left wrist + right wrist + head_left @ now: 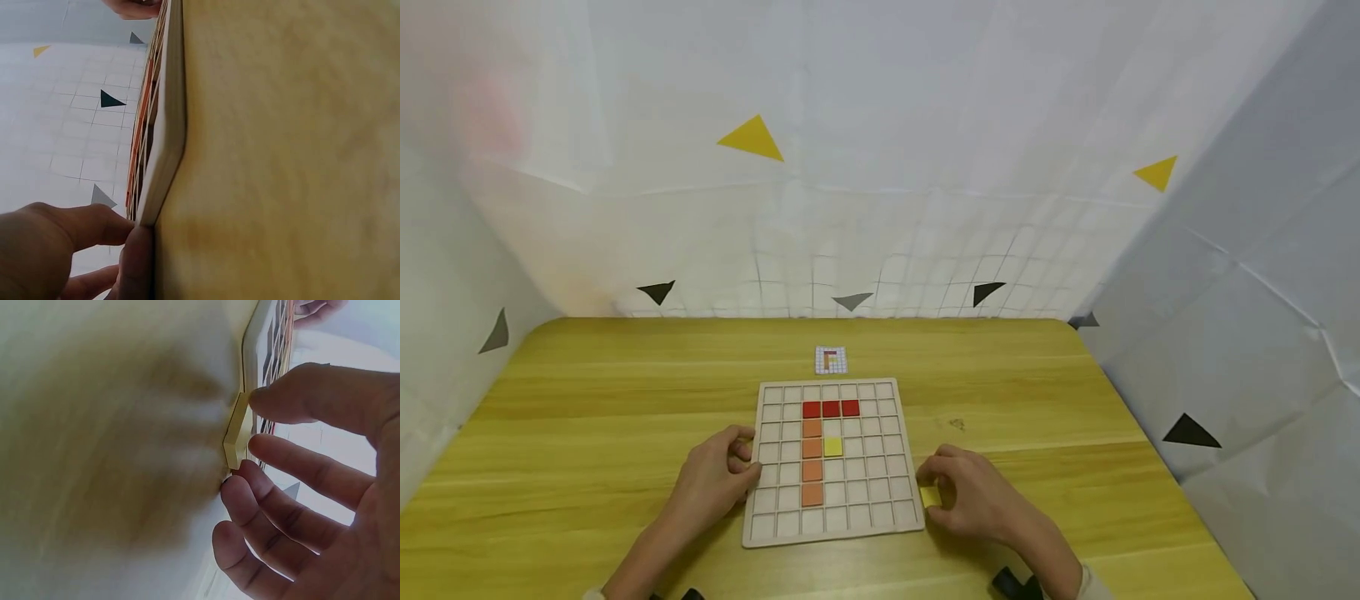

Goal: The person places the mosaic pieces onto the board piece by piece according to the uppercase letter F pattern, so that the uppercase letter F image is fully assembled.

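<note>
A light wooden grid board [876, 492] lies flat on the table. Its cells hold a row of red square tiles [831, 409], a column of several orange tiles [812, 471] and one yellow tile [833, 447]. My left hand [715, 471] grips the board's left edge; thumb and a finger meet on the rim in the left wrist view. Beside the right edge, my right hand [973, 496] pinches another yellow square tile [236, 434] between thumb and fingers. That tile is low at the table, close to the board's side.
A small printed card [831, 372] with a coloured grid pattern lies just behind the board. The yellow wood-grain table [625, 383] is enclosed by white sheeting [880, 217] with triangle marks. Black objects [1015, 583] show at the bottom near both wrists.
</note>
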Available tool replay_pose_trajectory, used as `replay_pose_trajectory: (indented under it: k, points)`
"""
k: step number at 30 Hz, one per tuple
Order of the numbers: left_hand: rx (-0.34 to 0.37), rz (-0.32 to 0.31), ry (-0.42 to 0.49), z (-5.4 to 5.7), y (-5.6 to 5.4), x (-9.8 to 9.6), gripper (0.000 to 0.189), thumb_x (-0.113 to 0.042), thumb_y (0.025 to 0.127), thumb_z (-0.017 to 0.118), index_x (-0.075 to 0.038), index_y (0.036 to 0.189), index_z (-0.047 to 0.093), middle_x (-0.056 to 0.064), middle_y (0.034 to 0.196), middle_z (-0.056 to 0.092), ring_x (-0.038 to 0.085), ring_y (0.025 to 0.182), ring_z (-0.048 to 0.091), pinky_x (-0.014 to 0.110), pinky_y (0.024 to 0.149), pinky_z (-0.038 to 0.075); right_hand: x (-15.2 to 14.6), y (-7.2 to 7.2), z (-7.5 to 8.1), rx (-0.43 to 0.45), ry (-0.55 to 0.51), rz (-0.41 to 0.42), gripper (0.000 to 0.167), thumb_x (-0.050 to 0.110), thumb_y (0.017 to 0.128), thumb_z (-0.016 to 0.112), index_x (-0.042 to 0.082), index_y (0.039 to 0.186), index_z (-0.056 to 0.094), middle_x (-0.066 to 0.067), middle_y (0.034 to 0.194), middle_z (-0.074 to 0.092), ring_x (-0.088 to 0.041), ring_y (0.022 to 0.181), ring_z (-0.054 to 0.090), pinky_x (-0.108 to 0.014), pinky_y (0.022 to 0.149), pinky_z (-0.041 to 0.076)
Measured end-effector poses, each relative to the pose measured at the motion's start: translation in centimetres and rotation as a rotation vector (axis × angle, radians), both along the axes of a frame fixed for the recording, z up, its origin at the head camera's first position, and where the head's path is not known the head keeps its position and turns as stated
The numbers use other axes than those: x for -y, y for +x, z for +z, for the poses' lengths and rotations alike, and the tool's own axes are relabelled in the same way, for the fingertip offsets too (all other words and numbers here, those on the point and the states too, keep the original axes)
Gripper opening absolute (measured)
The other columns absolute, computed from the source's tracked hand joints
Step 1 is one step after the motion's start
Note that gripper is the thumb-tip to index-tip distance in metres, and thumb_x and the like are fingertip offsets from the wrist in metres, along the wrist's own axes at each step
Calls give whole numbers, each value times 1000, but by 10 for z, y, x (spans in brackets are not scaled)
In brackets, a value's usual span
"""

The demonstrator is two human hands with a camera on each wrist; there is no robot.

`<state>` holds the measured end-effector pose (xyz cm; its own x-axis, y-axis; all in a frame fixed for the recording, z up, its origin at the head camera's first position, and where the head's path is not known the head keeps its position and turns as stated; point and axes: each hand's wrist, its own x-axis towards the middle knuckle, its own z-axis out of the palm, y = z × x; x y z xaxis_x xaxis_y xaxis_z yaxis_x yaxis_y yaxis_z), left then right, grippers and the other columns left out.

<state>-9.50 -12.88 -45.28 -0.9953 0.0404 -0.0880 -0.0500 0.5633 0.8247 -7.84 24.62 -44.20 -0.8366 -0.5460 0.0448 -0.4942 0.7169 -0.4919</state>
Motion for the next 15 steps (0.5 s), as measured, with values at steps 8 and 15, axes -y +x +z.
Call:
replay_pose_trajectory:
  k: [8,15]
  points:
    - [9,0,4,1,-1,0,44,-1,80,72,2,123,61,7,92,61,14,74,63,26,54,53,2,0,-2,2,-16,5,28,7,73,78,16,99,70,7,91,58,-9,75,53,-24,67,47]
    - [6,-4,1,1,0,0,44,-1,80,72,2,123,61,7,92,61,14,75,63,26,55,52,4,-2,-4,9,-42,-4,28,3,71,77,15,96,69,6,87,56,-11,72,52,-22,63,46]
